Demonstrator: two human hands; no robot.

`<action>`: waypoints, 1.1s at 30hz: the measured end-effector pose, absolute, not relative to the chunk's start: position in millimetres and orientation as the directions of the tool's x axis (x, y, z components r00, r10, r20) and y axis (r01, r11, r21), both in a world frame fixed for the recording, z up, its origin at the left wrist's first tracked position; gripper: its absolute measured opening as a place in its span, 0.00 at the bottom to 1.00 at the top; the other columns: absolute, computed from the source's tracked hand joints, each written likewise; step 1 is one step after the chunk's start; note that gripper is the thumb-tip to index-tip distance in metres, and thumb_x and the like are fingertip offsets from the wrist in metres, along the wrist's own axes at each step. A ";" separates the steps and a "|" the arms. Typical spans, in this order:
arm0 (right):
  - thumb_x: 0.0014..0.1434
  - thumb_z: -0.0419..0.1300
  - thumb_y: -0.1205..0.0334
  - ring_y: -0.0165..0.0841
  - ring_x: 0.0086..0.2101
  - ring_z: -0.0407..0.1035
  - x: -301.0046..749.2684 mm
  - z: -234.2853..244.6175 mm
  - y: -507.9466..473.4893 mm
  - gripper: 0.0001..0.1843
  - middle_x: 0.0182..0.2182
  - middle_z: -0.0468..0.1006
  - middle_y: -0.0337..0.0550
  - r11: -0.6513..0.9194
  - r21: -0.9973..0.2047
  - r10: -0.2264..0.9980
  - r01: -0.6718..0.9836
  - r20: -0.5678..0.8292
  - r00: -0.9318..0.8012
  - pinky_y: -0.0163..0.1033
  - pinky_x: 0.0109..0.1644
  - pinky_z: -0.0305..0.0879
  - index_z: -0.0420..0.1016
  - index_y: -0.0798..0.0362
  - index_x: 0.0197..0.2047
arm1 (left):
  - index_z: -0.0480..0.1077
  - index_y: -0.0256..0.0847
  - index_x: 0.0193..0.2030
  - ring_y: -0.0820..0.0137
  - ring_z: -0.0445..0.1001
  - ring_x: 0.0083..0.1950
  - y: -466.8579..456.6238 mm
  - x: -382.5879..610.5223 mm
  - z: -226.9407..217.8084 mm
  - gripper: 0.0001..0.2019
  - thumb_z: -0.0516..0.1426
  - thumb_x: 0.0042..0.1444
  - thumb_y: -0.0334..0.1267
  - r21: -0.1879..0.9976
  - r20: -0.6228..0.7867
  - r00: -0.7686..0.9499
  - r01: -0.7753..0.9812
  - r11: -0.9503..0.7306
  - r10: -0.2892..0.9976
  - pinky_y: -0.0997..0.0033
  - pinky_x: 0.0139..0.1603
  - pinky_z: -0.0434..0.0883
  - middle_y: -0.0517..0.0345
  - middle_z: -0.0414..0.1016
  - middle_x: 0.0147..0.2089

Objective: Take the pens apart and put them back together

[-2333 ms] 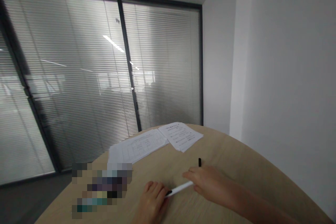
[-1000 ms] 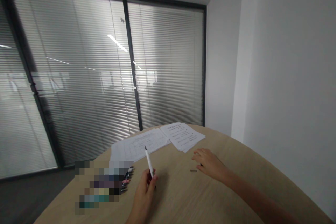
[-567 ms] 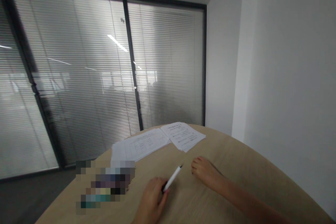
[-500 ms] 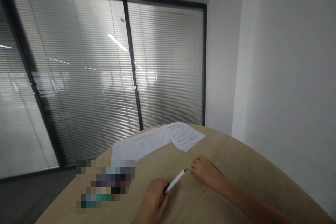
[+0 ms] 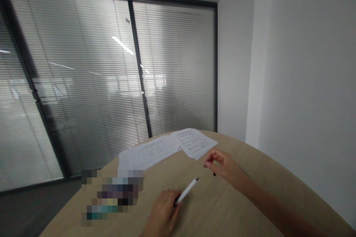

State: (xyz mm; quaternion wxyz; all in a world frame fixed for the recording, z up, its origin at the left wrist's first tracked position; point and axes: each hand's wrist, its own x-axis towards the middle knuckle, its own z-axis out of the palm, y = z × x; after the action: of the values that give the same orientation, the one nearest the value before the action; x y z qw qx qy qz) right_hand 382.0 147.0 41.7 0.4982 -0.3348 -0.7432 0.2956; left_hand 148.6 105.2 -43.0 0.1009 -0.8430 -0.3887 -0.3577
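A white pen (image 5: 187,191) with a dark tip is held in my left hand (image 5: 162,211), which rests low on the table. The pen points up and to the right, its back end hidden in my fingers. My right hand (image 5: 224,164) is over the table to the right of the pen tip. Its fingers curl toward the thumb, tips close together, and no object shows between them. Just below the thumb a small black piece (image 5: 214,173) shows; it is too small to name, and it seems to be on the table.
Printed sheets lie at the table's far side: a left stack (image 5: 150,152) and a right sheet (image 5: 194,143). A pixelated patch (image 5: 114,196) covers items on the left. Beyond the round wooden table (image 5: 250,163) stand a blind-covered glass partition (image 5: 178,70) and a white wall (image 5: 306,81).
My right hand has lifted off the table and turned, its fingers now curled near the thumb. The black piece below it has come into sight. My left hand holds the pen almost unmoved.
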 end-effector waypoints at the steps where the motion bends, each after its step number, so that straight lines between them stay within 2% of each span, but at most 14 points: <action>1: 0.45 0.54 0.64 0.29 0.28 0.65 381.7 43.2 144.8 0.03 0.25 0.72 0.40 0.603 -0.778 0.789 0.177 0.548 -0.279 0.35 0.34 0.62 0.65 0.54 0.26 | 0.62 0.42 0.39 0.67 0.71 0.31 105.2 148.6 -43.1 0.05 0.47 0.57 0.34 0.113 0.682 0.437 0.729 -0.675 0.586 0.71 0.30 0.70 0.55 0.71 0.30; 7: 0.46 0.55 0.65 0.29 0.28 0.65 377.6 45.7 133.1 0.02 0.24 0.73 0.40 0.667 -0.715 0.740 0.209 0.603 -0.299 0.35 0.36 0.61 0.67 0.54 0.26 | 0.62 0.41 0.39 0.68 0.71 0.30 105.0 149.8 -41.6 0.06 0.46 0.58 0.35 0.108 0.689 0.435 0.729 -0.676 0.579 0.71 0.30 0.70 0.55 0.71 0.30; 16: 0.47 0.55 0.65 0.28 0.28 0.65 375.0 42.6 129.4 0.03 0.23 0.73 0.39 0.701 -0.647 0.711 0.299 0.603 -0.362 0.34 0.34 0.61 0.69 0.54 0.27 | 0.63 0.40 0.39 0.67 0.71 0.31 105.1 149.0 -43.3 0.07 0.45 0.59 0.36 0.113 0.660 0.447 0.736 -0.668 0.603 0.69 0.31 0.70 0.54 0.71 0.31; 33: 0.46 0.58 0.66 0.29 0.30 0.65 367.7 27.2 138.2 0.05 0.28 0.73 0.40 0.656 -0.713 0.718 0.248 0.488 -0.496 0.35 0.37 0.62 0.71 0.54 0.31 | 0.63 0.40 0.38 0.66 0.71 0.30 104.6 149.8 -42.5 0.07 0.45 0.59 0.35 0.108 0.655 0.449 0.741 -0.663 0.608 0.69 0.30 0.70 0.54 0.71 0.29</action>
State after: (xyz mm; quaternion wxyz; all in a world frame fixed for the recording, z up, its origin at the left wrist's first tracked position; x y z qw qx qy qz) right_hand 367.7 138.2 27.2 0.4052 -0.2967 -0.8147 0.2899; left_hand 149.8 104.6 -42.5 0.0970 -0.8455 -0.3987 -0.3417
